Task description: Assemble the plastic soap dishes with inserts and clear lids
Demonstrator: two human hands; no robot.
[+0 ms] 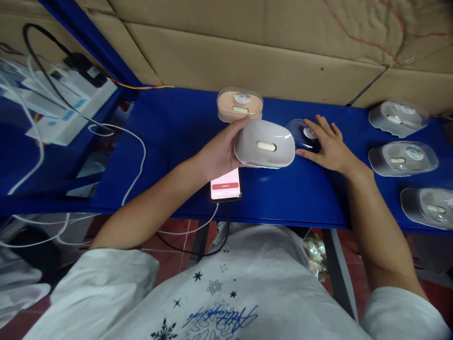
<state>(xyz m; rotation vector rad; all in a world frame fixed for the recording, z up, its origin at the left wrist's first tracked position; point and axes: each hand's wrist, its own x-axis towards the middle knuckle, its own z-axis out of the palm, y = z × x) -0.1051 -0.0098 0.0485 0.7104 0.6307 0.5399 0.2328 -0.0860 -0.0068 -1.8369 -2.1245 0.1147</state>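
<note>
My left hand (220,153) is closed around a pale grey oval case (247,141), held above the table with its shallow top tilted toward me. A short cream-coloured bar shows in a slot in that top. To its right, a clear oval plastic lid (296,131) with a round sticker rests on the blue table (283,193). My right hand (331,148) has its thumb and fingers around the lid's right side. Behind the grey case stands a peach oval case (228,105) under a clear lid. A lit phone (225,186) lies partly hidden beneath my left hand.
Several grey cases with clear lids, among them a middle one (385,160), stand at the right. At the left are a white power strip (88,106), chargers and tangled cables, with a white cable (143,151) crossing the table. Cardboard (247,52) lines the back.
</note>
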